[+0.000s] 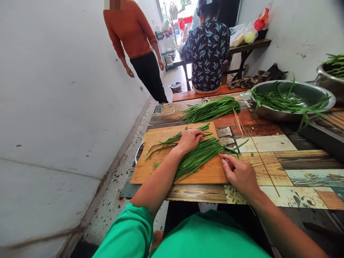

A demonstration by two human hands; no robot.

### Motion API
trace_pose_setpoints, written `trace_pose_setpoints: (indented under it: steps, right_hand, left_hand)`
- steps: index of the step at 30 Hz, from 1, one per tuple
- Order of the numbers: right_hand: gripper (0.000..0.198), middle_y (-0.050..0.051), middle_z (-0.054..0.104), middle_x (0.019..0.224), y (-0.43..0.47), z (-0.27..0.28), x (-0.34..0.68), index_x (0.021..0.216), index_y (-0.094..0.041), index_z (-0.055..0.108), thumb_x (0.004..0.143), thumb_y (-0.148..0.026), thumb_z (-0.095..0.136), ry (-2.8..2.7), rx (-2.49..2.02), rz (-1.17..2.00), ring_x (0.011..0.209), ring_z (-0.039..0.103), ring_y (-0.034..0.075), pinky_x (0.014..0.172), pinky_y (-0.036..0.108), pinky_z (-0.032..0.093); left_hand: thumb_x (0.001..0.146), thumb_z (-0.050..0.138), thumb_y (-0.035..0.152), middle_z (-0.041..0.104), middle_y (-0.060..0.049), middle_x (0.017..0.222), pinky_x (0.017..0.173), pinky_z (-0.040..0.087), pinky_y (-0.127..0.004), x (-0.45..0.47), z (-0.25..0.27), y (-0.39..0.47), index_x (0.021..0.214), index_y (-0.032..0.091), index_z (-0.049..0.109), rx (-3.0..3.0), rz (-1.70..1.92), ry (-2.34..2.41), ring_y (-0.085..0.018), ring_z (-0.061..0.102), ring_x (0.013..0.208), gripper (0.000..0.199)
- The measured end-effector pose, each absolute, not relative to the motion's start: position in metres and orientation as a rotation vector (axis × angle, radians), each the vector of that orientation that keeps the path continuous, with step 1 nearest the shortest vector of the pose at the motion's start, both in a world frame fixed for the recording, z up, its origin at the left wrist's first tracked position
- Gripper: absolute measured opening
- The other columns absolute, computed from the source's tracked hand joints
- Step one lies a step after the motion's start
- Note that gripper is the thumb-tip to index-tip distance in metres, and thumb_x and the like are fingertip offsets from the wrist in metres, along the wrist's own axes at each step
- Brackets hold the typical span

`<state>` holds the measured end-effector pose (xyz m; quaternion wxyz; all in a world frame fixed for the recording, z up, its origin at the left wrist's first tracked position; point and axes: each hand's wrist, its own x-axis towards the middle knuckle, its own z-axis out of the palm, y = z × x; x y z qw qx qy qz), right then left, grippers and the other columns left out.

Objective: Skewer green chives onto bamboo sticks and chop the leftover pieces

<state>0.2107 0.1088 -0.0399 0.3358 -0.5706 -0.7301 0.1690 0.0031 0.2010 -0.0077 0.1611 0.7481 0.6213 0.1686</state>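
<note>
On a wooden cutting board (150,168) lie green garlic chives, a wide bundle (200,156) with its cut ends to the right and a looser strip of chives (168,139) behind it. My left hand (191,139) reaches over the board, its fingers closed on a few chives at the strip's right end. Just off the board's right edge, my right hand (239,173) pinches a thin bamboo skewer; its tip (220,155) points at the cut ends of the bundle. The skewer's other end shows below my wrist.
Another chive pile (211,109) lies behind the board, with loose skewers (238,122) and one long skewer (263,161) to the right. A metal bowl (292,114) of chives stands back right. One person (134,32) stands beyond the table; another person (208,53) sits facing away.
</note>
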Motion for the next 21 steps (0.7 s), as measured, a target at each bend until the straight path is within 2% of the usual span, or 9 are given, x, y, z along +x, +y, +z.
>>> trace_pose_setpoints:
  steps: [6,10,15,21]
  right_hand:
    - [0.032,0.002,0.069,0.066,0.1095,-0.0407,0.2103,0.099,-0.019,0.073,0.086,-0.036,0.048,-1.918,-1.479,0.418,0.048,0.057,0.012,0.048,0.024,0.039]
    - [0.033,0.003,0.071,0.067,0.1094,-0.0402,0.2105,0.099,-0.019,0.073,0.087,-0.035,0.047,-1.928,-1.474,0.428,0.049,0.06,0.013,0.046,0.024,0.038]
    - [0.034,0.003,0.071,0.067,0.1089,-0.0394,0.2106,0.097,-0.018,0.074,0.086,-0.036,0.047,-1.915,-1.466,0.413,0.047,0.059,0.013,0.045,0.024,0.037]
    - [0.033,0.004,0.073,0.074,0.1092,-0.0399,0.2106,0.097,-0.018,0.074,0.086,-0.035,0.047,-1.926,-1.448,0.396,0.052,0.062,0.014,0.049,0.024,0.042]
  left_hand:
    - [0.086,0.056,0.02,0.073,-0.003,0.101,0.086,0.046,-0.028,0.0032,-0.0077,0.1996,0.1,0.021,0.073,2.112,0.543,1.716,-0.017,0.064,0.093,0.023]
    - [0.082,0.063,0.029,0.074,-0.002,0.091,0.081,0.046,-0.026,0.0045,-0.0087,0.1999,0.096,0.02,0.075,2.054,0.593,1.707,-0.016,0.065,0.085,0.02]
    - [0.082,0.063,0.024,0.075,-0.003,0.092,0.081,0.046,-0.026,0.0062,-0.0089,0.2005,0.094,0.02,0.075,2.045,0.581,1.73,-0.016,0.065,0.085,0.018]
    - [0.08,0.064,0.024,0.075,-0.001,0.09,0.082,0.047,-0.026,0.0059,-0.0121,0.2012,0.091,0.021,0.076,2.014,0.635,1.733,-0.015,0.065,0.083,0.017]
